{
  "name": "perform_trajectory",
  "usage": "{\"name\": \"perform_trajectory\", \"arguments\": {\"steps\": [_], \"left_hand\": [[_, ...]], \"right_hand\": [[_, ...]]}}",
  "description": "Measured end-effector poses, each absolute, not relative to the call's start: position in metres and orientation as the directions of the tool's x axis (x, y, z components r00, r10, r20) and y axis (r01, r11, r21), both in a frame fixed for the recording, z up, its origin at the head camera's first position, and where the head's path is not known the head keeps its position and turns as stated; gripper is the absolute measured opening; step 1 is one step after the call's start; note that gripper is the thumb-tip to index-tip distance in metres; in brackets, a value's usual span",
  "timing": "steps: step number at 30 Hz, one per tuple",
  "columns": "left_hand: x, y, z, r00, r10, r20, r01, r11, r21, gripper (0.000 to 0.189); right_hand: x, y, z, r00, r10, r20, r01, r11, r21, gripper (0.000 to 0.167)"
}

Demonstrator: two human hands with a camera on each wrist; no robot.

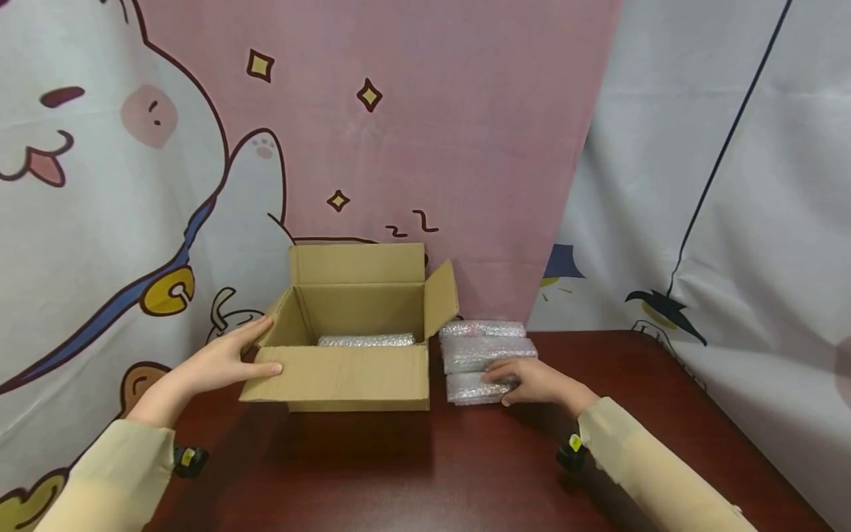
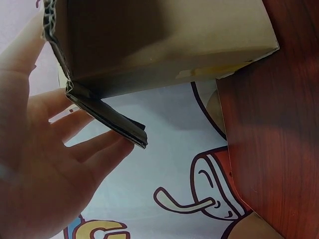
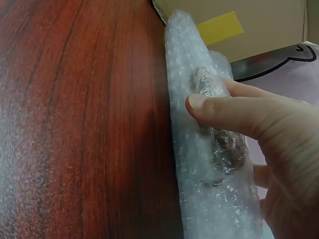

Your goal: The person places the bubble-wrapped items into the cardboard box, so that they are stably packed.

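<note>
An open cardboard box (image 1: 359, 373) stands on the table with its flaps spread, and a bubble-wrapped package (image 1: 367, 340) lies inside. My left hand (image 1: 222, 360) holds the box at its left front corner, thumb on the front flap and fingers against the left flap (image 2: 107, 117). To the right of the box, several bubble-wrapped packages (image 1: 488, 353) lie in a row from front to back. My right hand (image 1: 532, 380) grips the nearest bubble-wrapped package (image 3: 192, 149), thumb on the near side and fingers behind it. Some fingertips are hidden by the wrap.
The dark red wooden table (image 1: 492, 473) reaches to a printed cloth backdrop (image 1: 465, 148) behind and on the sides. The box's right flap (image 1: 441, 297) leans outward over the packages' side. Yellow tape (image 3: 220, 29) marks the box wall.
</note>
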State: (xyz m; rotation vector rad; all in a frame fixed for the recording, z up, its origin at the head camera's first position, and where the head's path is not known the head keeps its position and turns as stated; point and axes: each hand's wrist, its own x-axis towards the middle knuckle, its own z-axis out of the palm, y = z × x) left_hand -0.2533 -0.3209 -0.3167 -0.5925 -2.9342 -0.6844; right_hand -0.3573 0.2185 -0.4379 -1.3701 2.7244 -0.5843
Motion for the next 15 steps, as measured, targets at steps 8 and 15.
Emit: {"name": "perform_trajectory", "arguments": {"steps": [8,15], "left_hand": [[-0.2537,-0.3216,-0.3160,-0.925,0.349,0.148,0.379,0.827,0.416,0.095],[-0.2545,-0.3236,-0.3173,-0.924,0.350,0.154,0.382,0.828,0.410,0.094]], "right_hand": [[-0.3565,0.2171,-0.4367,-0.640,-0.760,0.113,-0.725,0.550,-0.415,0.048],[-0.3533,0.2178,-0.4298,-0.662,-0.745,0.081,-0.688,0.562,-0.458,0.048]]}}
